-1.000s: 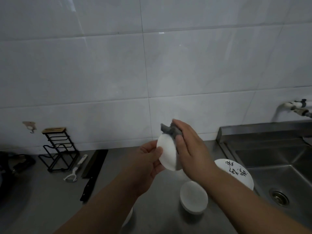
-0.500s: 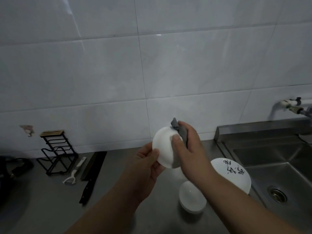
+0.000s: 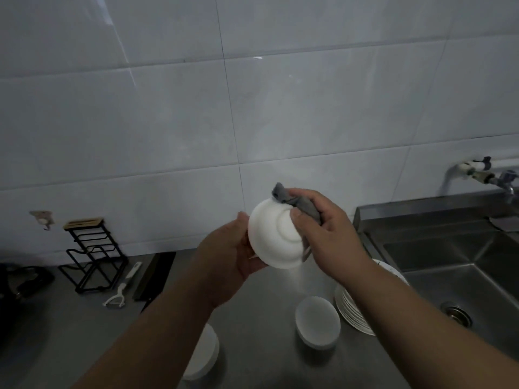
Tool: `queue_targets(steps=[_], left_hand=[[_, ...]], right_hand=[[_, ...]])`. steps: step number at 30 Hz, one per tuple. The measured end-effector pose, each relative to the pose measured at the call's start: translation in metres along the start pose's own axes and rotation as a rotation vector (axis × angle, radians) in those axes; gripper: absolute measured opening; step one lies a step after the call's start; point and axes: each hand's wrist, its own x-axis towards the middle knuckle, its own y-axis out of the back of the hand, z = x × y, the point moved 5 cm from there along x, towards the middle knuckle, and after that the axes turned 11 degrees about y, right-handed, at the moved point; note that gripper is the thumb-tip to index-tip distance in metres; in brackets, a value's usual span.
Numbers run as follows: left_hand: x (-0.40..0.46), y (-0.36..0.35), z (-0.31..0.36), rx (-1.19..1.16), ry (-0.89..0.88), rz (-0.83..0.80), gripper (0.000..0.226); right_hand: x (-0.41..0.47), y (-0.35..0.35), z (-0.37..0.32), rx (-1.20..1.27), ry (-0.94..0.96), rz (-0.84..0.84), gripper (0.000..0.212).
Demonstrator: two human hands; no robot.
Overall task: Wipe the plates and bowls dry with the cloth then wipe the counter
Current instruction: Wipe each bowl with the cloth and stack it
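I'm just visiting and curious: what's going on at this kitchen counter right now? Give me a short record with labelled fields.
Activity: drying a white bowl held up above the counter
Left hand: grips the bowl at its rim, underside toward the camera
Right hand: holds a grey cloth against the bowl
On the counter: a stack of plates, a small white bowl, another white dish near the bottom edge
To the left: black rack, peeler, knife
To the right: steel sink

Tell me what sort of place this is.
Most likely a home kitchen: a stainless steel sink with a wall tap, a white tiled wall, and a stack of white plates on the steel counter.
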Motion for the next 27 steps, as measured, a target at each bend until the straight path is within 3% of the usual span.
queue_targets(steps=[2, 5, 8, 10, 14, 19, 21, 23, 25, 27], left_hand=[[0.001, 0.003, 0.006, 0.048, -0.001, 0.005, 0.056], [0.001, 0.001, 0.005, -0.014, -0.027, -0.011, 0.044], [0.005, 0.004, -0.004, -0.181, -0.087, 0.064, 0.04], [0.007, 0.008, -0.013, -0.28, -0.111, 0.106, 0.04], [0.005, 0.003, -0.029, -0.313, -0.075, 0.099, 0.035], [0.005, -0.015, -0.028, -0.257, -0.154, 0.038, 0.032], [0.007, -0.013, -0.028, -0.141, -0.195, 0.047, 0.03], [0.006, -0.011, -0.027, 0.025, -0.216, 0.029, 0.037], [0.005, -0.009, -0.026, 0.123, -0.161, -0.001, 0.047], [0.005, -0.007, -0.02, 0.028, -0.063, -0.026, 0.049]], right_hand=[[0.009, 0.001, -0.006, -0.08, 0.048, -0.155, 0.033], [0.005, -0.002, -0.011, -0.16, 0.086, -0.169, 0.041], [-0.032, -0.026, 0.001, -0.175, 0.025, -0.126, 0.079], [-0.055, -0.043, 0.009, -0.186, -0.007, -0.141, 0.09], [-0.029, -0.031, 0.015, -0.107, -0.201, 0.042, 0.084], [-0.026, -0.027, 0.009, -0.07, -0.134, 0.129, 0.07], [-0.049, -0.037, 0.003, -0.016, -0.119, 0.239, 0.072], [-0.054, -0.032, -0.002, 0.082, -0.102, 0.374, 0.062], [-0.04, -0.013, -0.004, 0.127, -0.055, 0.431, 0.048], [-0.022, 0.0, -0.007, 0.091, -0.02, 0.347, 0.042]])
